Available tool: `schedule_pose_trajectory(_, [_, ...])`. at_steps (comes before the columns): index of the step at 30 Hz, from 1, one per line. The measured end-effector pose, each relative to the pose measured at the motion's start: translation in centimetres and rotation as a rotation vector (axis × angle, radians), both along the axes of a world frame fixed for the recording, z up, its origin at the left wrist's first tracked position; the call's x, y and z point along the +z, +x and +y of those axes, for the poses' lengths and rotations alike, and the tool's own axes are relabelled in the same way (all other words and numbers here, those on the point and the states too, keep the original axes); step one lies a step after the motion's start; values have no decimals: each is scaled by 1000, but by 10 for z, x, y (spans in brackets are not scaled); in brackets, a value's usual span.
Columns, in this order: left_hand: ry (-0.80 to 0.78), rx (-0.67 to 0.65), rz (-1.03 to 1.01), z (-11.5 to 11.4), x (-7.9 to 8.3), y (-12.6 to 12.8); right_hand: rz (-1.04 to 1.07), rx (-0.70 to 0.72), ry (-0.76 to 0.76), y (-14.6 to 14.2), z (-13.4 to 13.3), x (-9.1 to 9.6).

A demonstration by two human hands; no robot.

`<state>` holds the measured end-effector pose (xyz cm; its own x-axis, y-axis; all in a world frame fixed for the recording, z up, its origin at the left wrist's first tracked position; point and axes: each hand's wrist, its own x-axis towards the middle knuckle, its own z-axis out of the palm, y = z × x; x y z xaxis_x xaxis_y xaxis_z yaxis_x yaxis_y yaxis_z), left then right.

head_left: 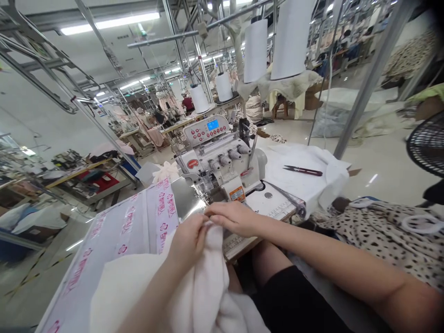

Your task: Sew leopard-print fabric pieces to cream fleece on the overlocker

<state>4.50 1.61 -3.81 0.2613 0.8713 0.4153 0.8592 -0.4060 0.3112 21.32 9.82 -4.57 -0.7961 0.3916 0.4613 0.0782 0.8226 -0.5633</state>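
White cloth [204, 282] bunches nearest the camera, rising from the lap to the front of the tabletop [138, 226]. Left hand [187, 240] has its grip closed on a fold of it. Right hand [232, 218] reaches in from the side, its grip also closed, with the fingertips [211, 211] pressed on the same gathered edge, just before the foot of an overlock machine [222, 162]. Black clothing [291, 300] covers the lap below.

Behind the machine, snips [302, 170] lie on folded white fabric [305, 189], and two white thread cones [255, 51] stand above. Spotted fabric [378, 236] is heaped to the right, beside a black fan [428, 143]. A ruler scale [239, 243] runs along the tabletop edge. Steel frames cross overhead, and rows of sewing stations fill the factory floor, with a co-worker in red [188, 102] far off.

Pink logos and characters repeat across the tabletop's covering, too distorted to read. An orange label [237, 194] on the machine is also unreadable, and its blue display [212, 124] is too small to make out.
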Motion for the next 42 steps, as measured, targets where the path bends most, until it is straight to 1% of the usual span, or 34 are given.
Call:
schedule_pose_trajectory(1, [-19,-11,5,1,0,5,-43,-57,23,3,6,-2])
schedule_pose_trajectory(3, [-67,19,-41,0,2,12,-83,-201,32,14,16,-9])
schedule_pose_trajectory(5, [-116,73,-138,-4,5,16,-48,-351,-36,29,22,-17])
schedule_pose_trajectory(7, [-160,89,-229,-8,9,16,31,-427,-121,42,21,-23])
schedule_pose_trajectory(9, [-196,62,-276,-12,11,15,114,-389,-199,50,13,-24])
schedule_pose_trajectory(10, [-206,45,-285,-14,11,14,149,-328,-243,51,7,-22])
schedule_pose_trajectory(13, [-207,25,-307,-16,12,15,242,-81,-429,44,-9,-13])
schedule_pose_trajectory(15, [-199,40,-325,-18,13,16,274,61,-576,37,-15,-9])
schedule_pose_trajectory(16, [-194,52,-326,-18,14,17,281,107,-645,33,-16,-8])
schedule_pose_trajectory(18, [-170,82,-313,-20,15,17,287,147,-742,28,-17,-9])
schedule_pose_trajectory(20, [-132,124,-293,-22,16,16,293,135,-763,26,-18,-10])
schedule_pose_trajectory(23, [-97,180,-289,-24,15,15,300,111,-721,28,-21,-8])
schedule_pose_trajectory(28, [-88,141,-289,-25,13,18,282,56,-634,30,-29,-1])
schedule_pose_trajectory(31, [-74,159,-275,-25,12,20,303,16,-618,28,-32,-1])
schedule_pose_trajectory(33, [-17,151,-302,-25,12,20,340,-15,-655,27,-32,-1])
schedule_pose_trajectory(36, [140,107,-357,-29,14,20,400,-55,-781,26,-32,0])
schedule_pose_trajectory(38, [218,115,-363,-35,17,21,419,-65,-842,25,-33,2])
schedule_pose_trajectory(40, [228,168,-349,-43,18,25,423,-69,-862,24,-35,4])
schedule_pose_trajectory(42, [157,193,-350,-48,19,30,423,-69,-852,24,-40,6])
